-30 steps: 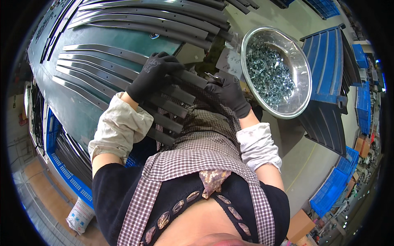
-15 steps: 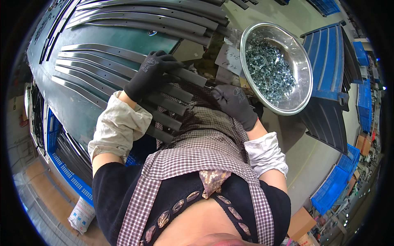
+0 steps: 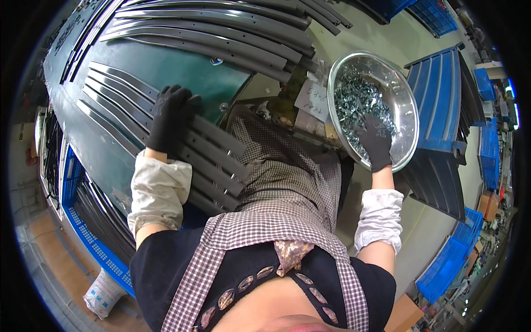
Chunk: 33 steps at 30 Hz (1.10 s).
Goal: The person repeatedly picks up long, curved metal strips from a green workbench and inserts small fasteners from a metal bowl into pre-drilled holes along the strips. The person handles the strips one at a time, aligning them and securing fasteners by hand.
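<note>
Several long dark strips [image 3: 119,105] lie side by side, running from the green tabletop [image 3: 221,83] out over my lap. Small shiny metal bits [image 3: 233,176] show near the lap ends of some strips. My left hand [image 3: 172,119], in a black glove, is closed over the far strips, its thumb hidden. My right hand [image 3: 377,141], gloved in black too, reaches into a round metal basin [image 3: 408,133]. Its partly visible fingers are apart and touch the pile of small silvery metal clips [image 3: 359,91] inside.
More dark strips [image 3: 221,39] are stacked on the table's far side. A handwritten paper [image 3: 311,99] lies left of the basin. Blue ribbed panels [image 3: 434,99] stand to its right. At lower left a blue crate [image 3: 83,218] holds dark strips, near a white sack [image 3: 103,293].
My right hand has left the end of the far strip and moved right into the basin. My left hand has shifted left along the strips, whose lap ends now sit more level.
</note>
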Motion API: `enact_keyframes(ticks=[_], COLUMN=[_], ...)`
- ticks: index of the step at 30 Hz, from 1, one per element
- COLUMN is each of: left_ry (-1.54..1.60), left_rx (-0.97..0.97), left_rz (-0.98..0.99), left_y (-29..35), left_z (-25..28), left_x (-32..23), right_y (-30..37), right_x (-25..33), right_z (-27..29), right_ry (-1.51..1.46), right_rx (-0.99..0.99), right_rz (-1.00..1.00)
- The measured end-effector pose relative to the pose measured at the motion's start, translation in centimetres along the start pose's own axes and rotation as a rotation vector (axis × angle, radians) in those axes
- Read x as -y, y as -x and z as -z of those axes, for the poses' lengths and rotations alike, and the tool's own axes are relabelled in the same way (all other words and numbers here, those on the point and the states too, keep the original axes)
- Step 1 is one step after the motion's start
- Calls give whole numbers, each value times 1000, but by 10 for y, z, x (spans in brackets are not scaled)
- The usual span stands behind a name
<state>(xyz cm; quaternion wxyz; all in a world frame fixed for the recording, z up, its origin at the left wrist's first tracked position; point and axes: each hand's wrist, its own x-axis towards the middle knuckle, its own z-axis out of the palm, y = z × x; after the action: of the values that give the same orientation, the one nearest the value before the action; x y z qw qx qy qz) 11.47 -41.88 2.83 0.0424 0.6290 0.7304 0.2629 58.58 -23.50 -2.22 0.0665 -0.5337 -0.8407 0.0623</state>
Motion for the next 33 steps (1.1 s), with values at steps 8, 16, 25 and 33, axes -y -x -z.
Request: enact_keyframes(ticks=[8, 16, 25, 33], left_ry=[-154, -417, -213, -96], left_rx=[161, -184, -29, 40], left_rz=[136, -413, -554, -495], left_y=[21, -90, -66, -26], left_z=[7, -43, -49, -37], left_x=[20, 13, 7, -18], right_y=[-9, -15, -6, -3], right_x=[-64, -56, -66, -55], right_z=[-64, -33, -13, 29], right_ry=[31, -99, -465, -1440], right_rx=[190, 96, 52, 170], right_rz=[11, -123, -206, -562])
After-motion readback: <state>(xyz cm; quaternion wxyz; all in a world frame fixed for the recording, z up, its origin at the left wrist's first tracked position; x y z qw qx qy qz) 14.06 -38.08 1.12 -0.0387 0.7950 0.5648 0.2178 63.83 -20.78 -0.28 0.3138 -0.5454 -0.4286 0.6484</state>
